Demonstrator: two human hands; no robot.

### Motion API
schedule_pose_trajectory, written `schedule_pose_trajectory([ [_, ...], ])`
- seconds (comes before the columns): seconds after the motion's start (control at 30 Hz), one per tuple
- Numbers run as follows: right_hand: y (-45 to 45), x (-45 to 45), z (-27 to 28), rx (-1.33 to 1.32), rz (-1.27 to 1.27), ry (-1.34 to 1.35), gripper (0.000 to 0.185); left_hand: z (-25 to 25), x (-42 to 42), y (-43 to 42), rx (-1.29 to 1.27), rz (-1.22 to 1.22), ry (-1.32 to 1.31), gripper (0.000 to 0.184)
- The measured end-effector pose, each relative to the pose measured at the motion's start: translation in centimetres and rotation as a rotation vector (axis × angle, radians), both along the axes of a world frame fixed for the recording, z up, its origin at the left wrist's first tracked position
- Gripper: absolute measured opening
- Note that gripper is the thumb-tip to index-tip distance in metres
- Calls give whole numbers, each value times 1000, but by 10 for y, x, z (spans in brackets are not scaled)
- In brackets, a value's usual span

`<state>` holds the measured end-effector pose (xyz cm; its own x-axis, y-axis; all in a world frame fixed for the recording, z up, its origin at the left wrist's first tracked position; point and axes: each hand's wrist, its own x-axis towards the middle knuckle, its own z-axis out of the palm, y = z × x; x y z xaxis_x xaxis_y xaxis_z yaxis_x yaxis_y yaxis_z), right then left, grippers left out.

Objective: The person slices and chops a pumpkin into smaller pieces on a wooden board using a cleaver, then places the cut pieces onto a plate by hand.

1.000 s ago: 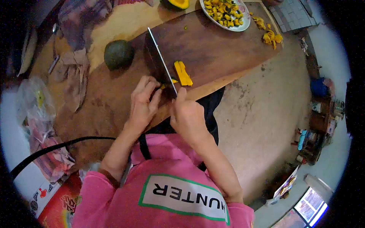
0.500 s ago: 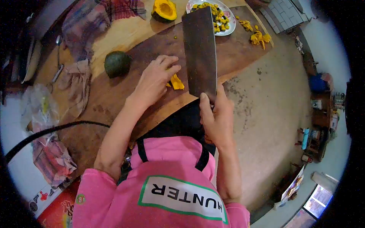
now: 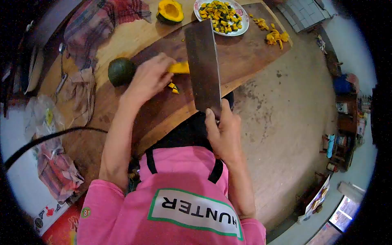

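Observation:
My right hand (image 3: 224,132) is wrapped around the handle of a broad cleaver (image 3: 204,67), whose dark blade points away from me over the wooden board. My left hand (image 3: 152,75), slightly blurred, pinches a yellow pumpkin slice (image 3: 179,67); the slice's right end meets or passes behind the blade, I cannot tell which. Just below those fingers lie small pumpkin pieces (image 3: 174,87) with dark green skin. A dark green pumpkin chunk (image 3: 122,72) sits left of my left hand. Farther back rests a cut pumpkin half (image 3: 170,11), its hollow yellow inside showing.
A white plate (image 3: 243,28) of diced pumpkin stands at the back. Pumpkin scraps (image 3: 277,37) lie near the board's right corner (image 3: 286,48). On the left are a checked cloth (image 3: 87,32), a brown cloth (image 3: 79,96), a spoon (image 3: 61,49) and a plastic bag (image 3: 45,116).
My left hand has moved left and a little away from me, and now has the pumpkin slice in its fingers. The cleaver has shifted left and slightly toward me.

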<state>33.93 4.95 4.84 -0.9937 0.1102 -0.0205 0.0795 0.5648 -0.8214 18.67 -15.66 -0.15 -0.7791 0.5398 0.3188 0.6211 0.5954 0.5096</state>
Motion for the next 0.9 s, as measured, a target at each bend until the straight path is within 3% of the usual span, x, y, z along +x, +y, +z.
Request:
schedule_pose_trajectory([
  [0.1, -2, 1, -5, 42, 58, -12, 22, 5, 10, -36, 112, 362, 33, 29],
  [0.13, -3, 0, -7, 61, 101, -37, 21, 11, 12, -49, 131, 431, 159, 28],
  [0.2, -4, 0, -13, 100, 197, -55, 19, 30, 25, -65, 337, 616, -46, 27],
  [0.3, -6, -2, -26, 154, 341, -37, 17, 42, 41, -78, 348, 685, -58, 27],
  [0.33, -9, -3, -30, 161, 378, -40, 17, 36, 45, -82, 454, 621, -41, 29],
  [0.43, -10, -8, -43, 205, 390, -40, 17, 41, 65, -71, 362, 656, -166, 29],
  [0.5, -7, -13, -42, 252, 359, -41, 17, 29, 75, -57, 315, 529, -103, 27],
  [0.63, 8, -24, -36, 317, 236, -60, 18, 4, 79, -31, 314, 396, -215, 27],
  [0.77, 17, -31, -24, 325, 125, -94, 19, -21, 76, -15, 92, 294, -128, 28],
  [0.8, 19, -30, -22, 317, 113, -96, 19, -15, 78, -11, 80, 285, -269, 30],
  [0.9, 15, -28, -9, 314, 104, -122, 19, -24, 78, -9, 107, 255, -248, 32],
])
